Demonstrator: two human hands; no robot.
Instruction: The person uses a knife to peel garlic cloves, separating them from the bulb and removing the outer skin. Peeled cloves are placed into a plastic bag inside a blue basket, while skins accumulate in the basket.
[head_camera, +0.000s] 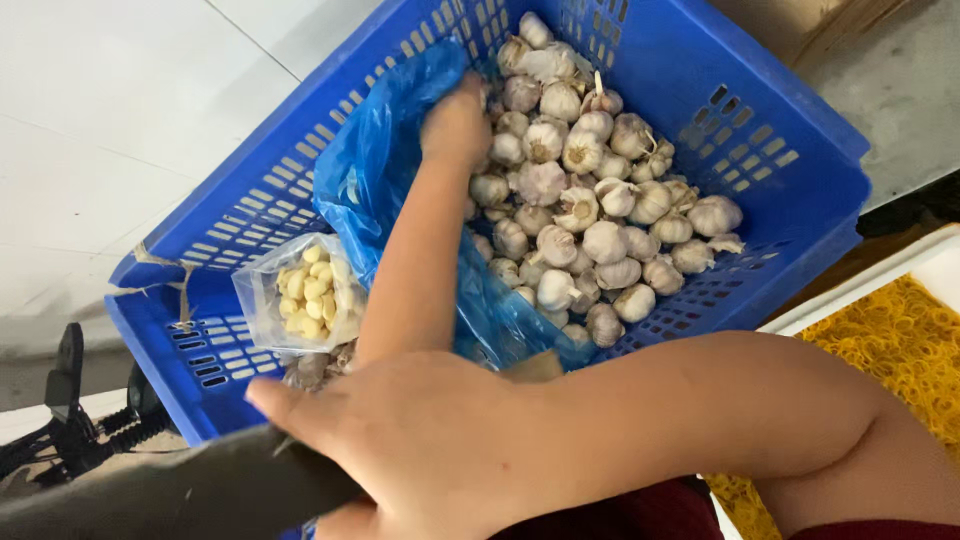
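a: blue plastic crate (760, 130) in front of us, slotted walls, tipped at an angle in the head view. it holds a heap of whole garlic bulbs (590, 210), white with a purplish tinge, piled toward the right side and the far corner.

b: and our hands?

a: our left hand (455, 125) is deep in the crate, at the left edge of the heap. it's curled shut around a fold of the blue plastic bag (375, 165) that lines the left part of the crate, right beside the bulbs; whether it also touches a bulb we can't tell.

b: the other one?

a: our right hand (420, 455) is close to the camera, at the crate's near rim. its fingers are wrapped around a dark grey rounded thing (190, 495) that runs off to the lower left; we can't tell what it is.

b: anything else inside?

a: a small clear bag of peeled yellowish cloves (305, 295) lies against the left wall, just beside the blue bag, with papery garlic skins (320, 368) beneath it.

b: around the crate?

a: pale floor tiles (120, 110) on the left, and yellow netting (900, 340) in a white tray (870, 280) on the right.
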